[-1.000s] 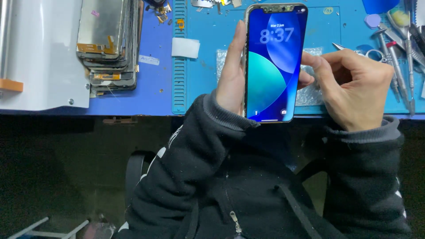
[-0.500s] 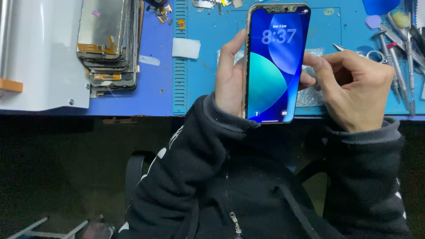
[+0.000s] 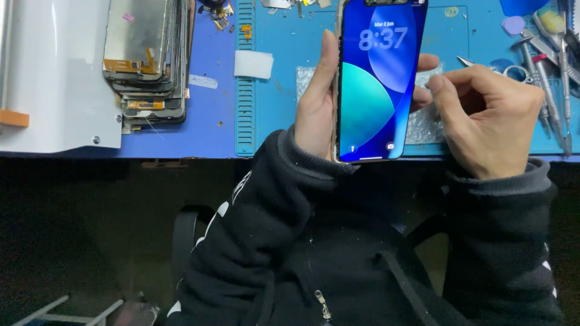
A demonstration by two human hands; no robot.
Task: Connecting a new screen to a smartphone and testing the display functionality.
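Note:
My left hand (image 3: 317,105) holds a smartphone (image 3: 377,81) upright above the blue work mat (image 3: 284,102), fingers wrapped behind it. Its screen is lit with a blue and teal lock screen. My right hand (image 3: 489,118) sits just right of the phone with fingers curled and thumb and forefinger pinched near the phone's right edge. I cannot tell whether it holds anything small. A piece of clear bubble wrap (image 3: 423,124) lies on the mat behind the phone.
A stack of removed phone screens (image 3: 148,60) lies at the upper left beside a white panel (image 3: 54,78). Screwdrivers and tweezers (image 3: 547,66) lie at the right edge. A white pad (image 3: 254,63) rests on the mat. Below the bench edge are my dark sleeves.
The phone has shifted slightly right and up in my left hand. My right hand stayed close beside its right edge.

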